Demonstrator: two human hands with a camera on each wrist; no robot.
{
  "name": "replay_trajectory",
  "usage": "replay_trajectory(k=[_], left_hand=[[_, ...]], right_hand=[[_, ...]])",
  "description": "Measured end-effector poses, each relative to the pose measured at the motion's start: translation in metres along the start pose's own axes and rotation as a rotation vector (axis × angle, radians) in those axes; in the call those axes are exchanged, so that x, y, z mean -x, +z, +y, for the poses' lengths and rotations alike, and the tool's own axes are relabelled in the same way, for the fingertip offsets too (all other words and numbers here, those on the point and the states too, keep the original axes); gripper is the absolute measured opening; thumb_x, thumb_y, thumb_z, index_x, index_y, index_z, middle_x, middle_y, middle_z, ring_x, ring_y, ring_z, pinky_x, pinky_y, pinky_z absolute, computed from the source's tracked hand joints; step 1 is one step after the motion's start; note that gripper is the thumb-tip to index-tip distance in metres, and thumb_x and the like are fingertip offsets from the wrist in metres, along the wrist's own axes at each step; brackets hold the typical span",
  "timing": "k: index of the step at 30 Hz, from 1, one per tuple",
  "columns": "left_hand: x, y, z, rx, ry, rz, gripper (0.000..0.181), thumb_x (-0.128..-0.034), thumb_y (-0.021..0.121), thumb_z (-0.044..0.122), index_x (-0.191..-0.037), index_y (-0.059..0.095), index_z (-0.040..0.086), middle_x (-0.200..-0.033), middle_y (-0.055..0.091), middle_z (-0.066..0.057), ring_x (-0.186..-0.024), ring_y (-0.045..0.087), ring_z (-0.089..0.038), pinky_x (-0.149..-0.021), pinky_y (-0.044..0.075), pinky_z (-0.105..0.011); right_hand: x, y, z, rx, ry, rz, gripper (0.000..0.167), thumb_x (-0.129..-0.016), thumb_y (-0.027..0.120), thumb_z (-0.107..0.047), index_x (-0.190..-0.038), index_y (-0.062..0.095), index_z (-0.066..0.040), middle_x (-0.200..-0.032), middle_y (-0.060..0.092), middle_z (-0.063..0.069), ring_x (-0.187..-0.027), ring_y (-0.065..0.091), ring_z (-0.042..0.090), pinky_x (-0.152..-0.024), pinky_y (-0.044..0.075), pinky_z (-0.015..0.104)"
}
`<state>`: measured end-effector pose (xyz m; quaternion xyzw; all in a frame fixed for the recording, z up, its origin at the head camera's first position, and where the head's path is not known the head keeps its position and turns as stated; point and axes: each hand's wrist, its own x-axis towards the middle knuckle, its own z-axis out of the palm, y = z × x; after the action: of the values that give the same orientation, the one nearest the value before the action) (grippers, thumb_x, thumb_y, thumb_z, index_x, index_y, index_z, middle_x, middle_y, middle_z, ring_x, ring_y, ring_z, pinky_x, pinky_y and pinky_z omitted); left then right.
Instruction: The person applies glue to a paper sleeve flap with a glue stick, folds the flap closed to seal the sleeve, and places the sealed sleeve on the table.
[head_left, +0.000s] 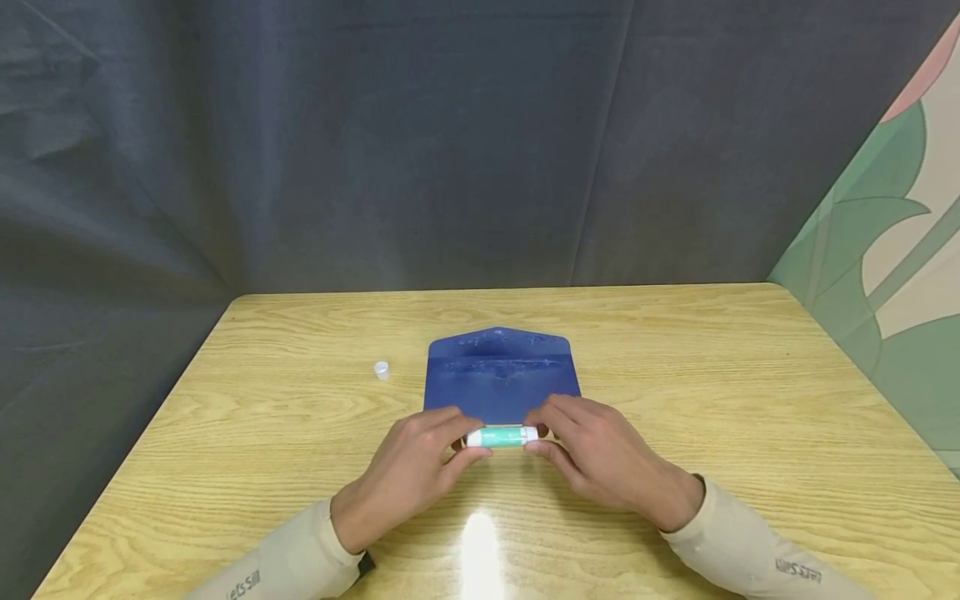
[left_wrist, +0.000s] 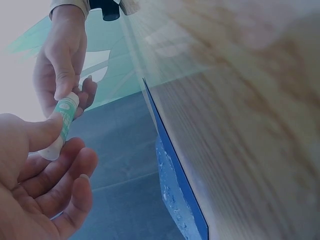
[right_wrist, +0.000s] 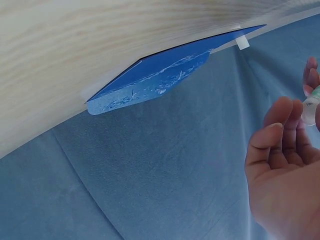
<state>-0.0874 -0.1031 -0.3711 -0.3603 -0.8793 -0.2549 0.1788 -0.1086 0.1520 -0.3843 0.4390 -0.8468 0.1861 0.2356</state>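
Observation:
Between my two hands, a white and green glue stick [head_left: 501, 437] lies level above the table's near middle. My left hand [head_left: 416, 454] pinches its left end between thumb and fingers. At the other end, my right hand [head_left: 600, 450] grips the white part with thumb and fingertips. Just beyond both hands lies a blue envelope [head_left: 501, 392], its flap open and pointing away. Whitish smears of glue mark the flap, as the left wrist view shows on the envelope [left_wrist: 175, 192]. A small white cap [head_left: 382, 370] stands on the table left of the envelope.
The wood-grain table [head_left: 697, 358] ends at a dark cloth [head_left: 420, 150] hanging behind and at the left. On the right is a panel [head_left: 892, 242] with green and pink leaf shapes. A light reflection lies on the table's near side.

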Motion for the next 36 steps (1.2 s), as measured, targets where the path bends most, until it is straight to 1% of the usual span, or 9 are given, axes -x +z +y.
replay_trajectory(k=[5,10,18,21,26,30,36], left_hand=[[0.0001,0.0004,0.0,-0.002,0.011,0.005,0.02,-0.0846,0.078,0.024,-0.097,0.074,0.009,-0.076,0.066,0.005,-0.064,0.057,-0.001,-0.058,0.044,-0.008],[0.001,0.0014,-0.0007,-0.007,0.034,0.013,0.02,-0.0852,0.078,0.026,-0.096,0.074,0.01,-0.076,0.067,0.006,-0.064,0.057,-0.001,-0.058,0.044,-0.008],[0.0008,0.0021,-0.0003,-0.015,0.036,0.007,0.02,-0.0853,0.078,0.025,-0.097,0.074,0.01,-0.077,0.067,0.005,-0.064,0.057,-0.003,-0.058,0.043,-0.008],[0.0004,0.0018,0.0001,-0.012,0.03,0.013,0.021,-0.0856,0.078,0.025,-0.099,0.074,0.01,-0.078,0.067,0.005,-0.065,0.057,-0.004,-0.058,0.043,-0.009],[0.0004,0.0009,0.0008,0.015,0.017,0.035,0.025,-0.086,0.078,0.025,-0.106,0.074,0.011,-0.08,0.067,0.006,-0.066,0.057,-0.006,-0.059,0.044,-0.01],[0.0005,0.0003,0.0013,0.029,0.016,0.046,0.023,-0.0859,0.078,0.024,-0.106,0.074,0.014,-0.082,0.068,0.006,-0.067,0.058,-0.007,-0.059,0.044,-0.011],[0.0012,0.0009,0.0009,0.027,0.013,0.053,0.019,-0.0872,0.076,0.022,-0.102,0.074,0.011,-0.081,0.068,0.006,-0.065,0.053,-0.002,-0.057,0.041,-0.01]], right_hand=[[0.0003,0.001,-0.0006,0.004,-0.013,-0.026,0.024,-0.105,0.049,-0.036,-0.1,0.062,-0.017,-0.082,0.052,-0.011,-0.069,0.041,0.0,-0.062,0.041,0.015],[0.0022,0.0042,0.0004,-0.009,-0.032,-0.038,0.024,-0.108,0.041,-0.031,-0.097,0.059,-0.018,-0.082,0.051,-0.011,-0.068,0.043,0.002,-0.063,0.043,0.018],[0.0034,0.0053,0.0001,-0.029,-0.007,-0.054,0.014,-0.105,0.048,-0.021,-0.095,0.058,-0.018,-0.078,0.048,-0.013,-0.066,0.041,0.001,-0.061,0.041,0.017],[0.0032,0.005,-0.0003,-0.032,0.008,-0.06,0.015,-0.106,0.047,-0.021,-0.096,0.058,-0.018,-0.077,0.047,-0.013,-0.067,0.042,0.001,-0.062,0.042,0.017],[0.0037,0.0055,-0.0002,-0.037,0.014,-0.047,0.018,-0.107,0.044,-0.022,-0.096,0.059,-0.017,-0.078,0.049,-0.013,-0.069,0.044,0.0,-0.063,0.044,0.019],[0.0036,0.0048,0.0,-0.042,0.024,-0.049,0.017,-0.107,0.045,-0.022,-0.096,0.058,-0.018,-0.079,0.049,-0.013,-0.069,0.044,0.0,-0.063,0.043,0.019],[0.0026,0.0023,-0.0013,-0.07,0.061,-0.056,0.007,-0.104,0.053,-0.021,-0.104,0.059,-0.018,-0.086,0.054,-0.013,-0.071,0.045,-0.001,-0.064,0.044,0.017]])
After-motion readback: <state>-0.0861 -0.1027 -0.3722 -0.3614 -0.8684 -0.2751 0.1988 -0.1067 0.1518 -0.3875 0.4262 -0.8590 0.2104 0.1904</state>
